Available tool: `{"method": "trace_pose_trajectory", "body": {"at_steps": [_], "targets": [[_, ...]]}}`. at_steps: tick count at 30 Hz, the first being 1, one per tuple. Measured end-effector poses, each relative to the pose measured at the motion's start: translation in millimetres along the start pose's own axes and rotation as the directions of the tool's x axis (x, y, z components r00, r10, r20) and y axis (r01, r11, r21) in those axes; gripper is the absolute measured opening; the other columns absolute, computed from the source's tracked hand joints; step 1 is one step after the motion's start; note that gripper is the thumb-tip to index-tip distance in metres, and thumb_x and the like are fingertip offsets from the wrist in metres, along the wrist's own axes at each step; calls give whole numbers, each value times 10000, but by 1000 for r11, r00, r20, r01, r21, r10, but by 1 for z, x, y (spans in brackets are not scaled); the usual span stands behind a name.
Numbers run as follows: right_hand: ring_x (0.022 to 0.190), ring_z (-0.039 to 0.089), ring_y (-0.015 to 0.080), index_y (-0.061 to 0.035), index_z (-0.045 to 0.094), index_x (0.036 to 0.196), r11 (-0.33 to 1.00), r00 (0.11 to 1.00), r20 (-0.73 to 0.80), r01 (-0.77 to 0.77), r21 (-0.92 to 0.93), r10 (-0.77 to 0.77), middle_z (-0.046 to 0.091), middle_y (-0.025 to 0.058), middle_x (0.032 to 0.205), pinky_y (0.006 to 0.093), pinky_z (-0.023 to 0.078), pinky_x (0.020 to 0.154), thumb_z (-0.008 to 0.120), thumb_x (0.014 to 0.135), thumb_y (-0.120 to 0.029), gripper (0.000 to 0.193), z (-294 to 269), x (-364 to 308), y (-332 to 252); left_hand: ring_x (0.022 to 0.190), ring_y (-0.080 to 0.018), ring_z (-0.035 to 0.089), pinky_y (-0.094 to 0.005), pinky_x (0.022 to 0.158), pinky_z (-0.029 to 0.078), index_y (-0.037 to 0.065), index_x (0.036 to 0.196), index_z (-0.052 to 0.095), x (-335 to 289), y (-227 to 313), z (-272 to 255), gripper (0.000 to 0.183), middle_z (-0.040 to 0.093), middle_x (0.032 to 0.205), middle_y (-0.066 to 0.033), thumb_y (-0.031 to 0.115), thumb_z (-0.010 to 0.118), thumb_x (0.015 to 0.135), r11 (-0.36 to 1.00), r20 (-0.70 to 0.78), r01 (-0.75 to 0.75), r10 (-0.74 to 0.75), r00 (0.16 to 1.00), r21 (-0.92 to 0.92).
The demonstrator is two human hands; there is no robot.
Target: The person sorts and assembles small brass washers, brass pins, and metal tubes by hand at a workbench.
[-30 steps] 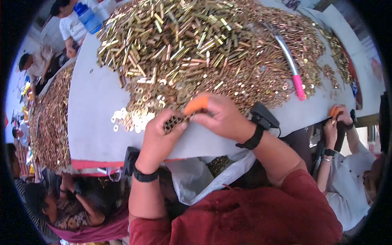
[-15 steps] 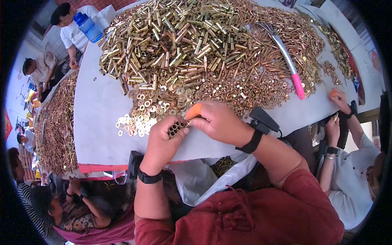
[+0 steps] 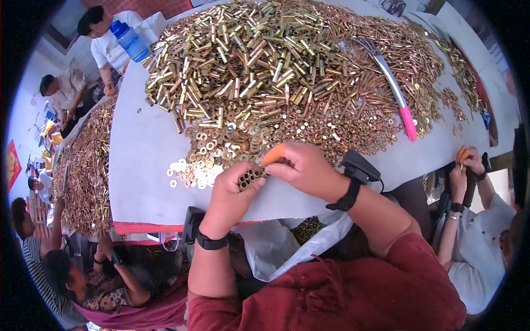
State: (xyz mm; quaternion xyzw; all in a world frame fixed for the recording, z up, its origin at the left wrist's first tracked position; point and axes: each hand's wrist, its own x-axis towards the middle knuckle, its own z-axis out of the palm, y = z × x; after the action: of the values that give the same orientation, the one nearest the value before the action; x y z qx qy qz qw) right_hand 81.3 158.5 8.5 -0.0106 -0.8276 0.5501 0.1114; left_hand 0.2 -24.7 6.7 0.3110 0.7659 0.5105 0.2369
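Observation:
My left hand is closed round a bundle of several short brass-coloured metal tubes, their open ends turned toward me. Right beside it, my right hand has its fingers bent in and its thumb meeting the tubes' edge. An orange finger cover sits on one of its fingers. Whatever lies between those fingertips is too small or hidden to name. Just beyond both hands, loose flat washers lie on the pale tabletop, with small nuts farther right.
A large heap of metal tubes fills the far middle, and thin bolts spread right. A pink-handled tool lies there. A white sack hangs below the table edge. Co-workers sit right and left; a blue jug stands far left.
The whole view has shifted slightly, so the table sits farther right and lower. My hands stay together at the tube bundle. The right-hand co-worker's two hands have come together.

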Motion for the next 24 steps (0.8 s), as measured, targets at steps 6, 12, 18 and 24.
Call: {"method": "trace_pose_trajectory", "body": {"at_steps": [6,12,18,24], "targets": [[830,648,272,-45,653,990,988,989,100,118,-96,-109,658,117,907,362,511,734,671,830,-119,178,-10,2,-4,807,-110,560,-259,753,466,12,962,631,0,1,-3,156,618,847,-22,37,712,831,999,8,-39,39,999,-10],[825,635,308,-43,638,959,938,959,131,273,-212,-250,637,119,875,386,509,735,690,812,-143,185,-10,1,-1,766,-209,603,-317,716,482,4,968,618,1,-1,-5,189,638,834,-116,61,715,816,994,20,-105,104,994,44],[817,624,332,-55,616,908,933,984,140,153,-326,-113,629,119,840,424,495,722,699,817,-202,192,-12,-3,-9,740,-283,598,-351,682,473,5,927,603,1,-3,-1,181,613,806,-142,62,714,795,974,29,-213,211,977,82],[797,626,333,-50,619,897,946,990,99,122,-301,-96,632,133,828,423,495,703,698,830,-253,227,-6,-3,-6,809,-247,625,-331,745,486,9,958,624,1,-1,-3,183,646,855,-128,66,714,809,975,24,-189,188,982,112]]}}
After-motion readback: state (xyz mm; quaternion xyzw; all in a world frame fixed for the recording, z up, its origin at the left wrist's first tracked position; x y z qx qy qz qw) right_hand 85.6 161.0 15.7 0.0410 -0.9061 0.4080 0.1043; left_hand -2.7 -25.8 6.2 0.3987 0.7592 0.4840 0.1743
